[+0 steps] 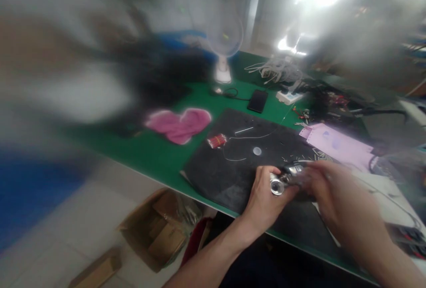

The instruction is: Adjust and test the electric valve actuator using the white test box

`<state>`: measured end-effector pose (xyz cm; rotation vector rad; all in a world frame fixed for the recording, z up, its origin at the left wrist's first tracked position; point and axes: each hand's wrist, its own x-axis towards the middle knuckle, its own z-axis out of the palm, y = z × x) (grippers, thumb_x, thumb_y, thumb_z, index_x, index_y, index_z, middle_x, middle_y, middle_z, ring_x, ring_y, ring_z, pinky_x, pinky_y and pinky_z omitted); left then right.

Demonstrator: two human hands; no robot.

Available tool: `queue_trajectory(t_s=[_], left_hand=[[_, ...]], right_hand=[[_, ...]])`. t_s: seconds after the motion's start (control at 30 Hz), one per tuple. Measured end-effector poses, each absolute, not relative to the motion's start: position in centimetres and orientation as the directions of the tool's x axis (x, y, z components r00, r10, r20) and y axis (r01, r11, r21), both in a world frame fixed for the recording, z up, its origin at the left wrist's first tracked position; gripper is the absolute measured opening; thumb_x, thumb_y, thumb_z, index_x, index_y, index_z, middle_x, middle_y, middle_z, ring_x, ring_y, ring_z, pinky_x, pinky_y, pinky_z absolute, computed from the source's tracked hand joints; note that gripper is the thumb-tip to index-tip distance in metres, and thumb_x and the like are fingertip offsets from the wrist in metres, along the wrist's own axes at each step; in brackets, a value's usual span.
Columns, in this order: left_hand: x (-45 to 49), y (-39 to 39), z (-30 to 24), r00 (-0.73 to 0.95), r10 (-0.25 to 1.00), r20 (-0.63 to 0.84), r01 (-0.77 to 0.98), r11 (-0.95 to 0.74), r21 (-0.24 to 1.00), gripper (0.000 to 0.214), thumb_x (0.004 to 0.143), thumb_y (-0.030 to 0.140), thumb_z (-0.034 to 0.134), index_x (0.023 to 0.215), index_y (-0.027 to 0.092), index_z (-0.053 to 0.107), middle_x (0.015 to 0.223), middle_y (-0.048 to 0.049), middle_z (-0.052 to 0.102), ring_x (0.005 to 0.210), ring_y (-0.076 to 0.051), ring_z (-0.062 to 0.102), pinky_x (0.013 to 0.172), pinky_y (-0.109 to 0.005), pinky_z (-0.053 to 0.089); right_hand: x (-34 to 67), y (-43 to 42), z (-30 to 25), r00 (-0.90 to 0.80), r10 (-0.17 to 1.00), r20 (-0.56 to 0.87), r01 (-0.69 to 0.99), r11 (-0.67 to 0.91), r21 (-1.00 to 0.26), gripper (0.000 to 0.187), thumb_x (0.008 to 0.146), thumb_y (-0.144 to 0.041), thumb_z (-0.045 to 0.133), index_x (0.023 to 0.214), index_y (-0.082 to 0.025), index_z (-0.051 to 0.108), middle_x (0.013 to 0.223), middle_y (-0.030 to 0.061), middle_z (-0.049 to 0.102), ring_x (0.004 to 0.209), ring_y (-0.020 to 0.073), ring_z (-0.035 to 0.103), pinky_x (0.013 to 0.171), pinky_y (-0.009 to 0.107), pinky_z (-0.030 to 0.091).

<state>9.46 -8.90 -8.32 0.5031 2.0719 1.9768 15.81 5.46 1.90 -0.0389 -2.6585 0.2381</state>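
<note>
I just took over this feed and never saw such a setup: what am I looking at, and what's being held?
There is no machine here: a person works with bare hands, and the single picture comes from a camera on their head, looking down. The left hand grips a small silver metal cylinder; the right hand touches its far end, too blurred to judge the grip. Below them a black mat lies on a green table, with a small red bundle, a pink cloth, a black phone and a white fan farther off.
</note>
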Motion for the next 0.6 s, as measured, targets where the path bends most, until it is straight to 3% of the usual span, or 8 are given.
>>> queue_trajectory(t_s=[0.13, 0.27, 0.6], left_hand=[[9.3, -8.9, -8.7, -0.909, 0.409, 0.078, 0.096, 0.025, 0.995, 0.045, 0.086, 0.043, 0.083, 0.117, 0.023, 0.059, 0.12, -0.0041, 0.059, 0.11, -0.019, 0.061, 0.097, -0.033, 0.049], [9.1, -9.0, -8.8, -0.899, 0.432, 0.075, 0.092, 0.019, 0.996, 0.04, 0.091, 0.048, 0.077, 0.113, 0.021, 0.059, 0.116, -0.0057, 0.06, 0.107, -0.02, 0.061, 0.095, -0.034, 0.048], [9.5, -8.9, -8.5, -0.912, 0.405, 0.063, 0.072, 0.008, 0.997, 0.035, 0.09, 0.037, 0.078, 0.113, 0.019, 0.057, 0.116, -0.0076, 0.064, 0.111, -0.022, 0.063, 0.098, -0.035, 0.049]], right_hand=[[12.1, 5.3, 3.1, -0.943, -0.03, 0.332, -0.092, 0.981, -0.172, 0.023, 0.111, -0.03, 0.042, 0.129, -0.021, 0.051, 0.084, -0.0031, 0.07, 0.06, 0.0091, 0.065, 0.055, 0.019, 0.038], [9.6, 4.5, 3.6, -0.958, -0.129, 0.255, -0.163, 0.979, -0.121, 0.025, 0.109, -0.026, 0.04, 0.133, -0.021, 0.045, 0.087, -0.0031, 0.068, 0.069, 0.0109, 0.067, 0.061, 0.021, 0.036], [6.2, 3.0, 2.9, -0.986, -0.145, 0.081, -0.145, 0.989, 0.01, 0.027, 0.102, -0.021, 0.043, 0.127, -0.015, 0.051, 0.08, 0.003, 0.068, 0.068, 0.0183, 0.067, 0.057, 0.028, 0.019]])
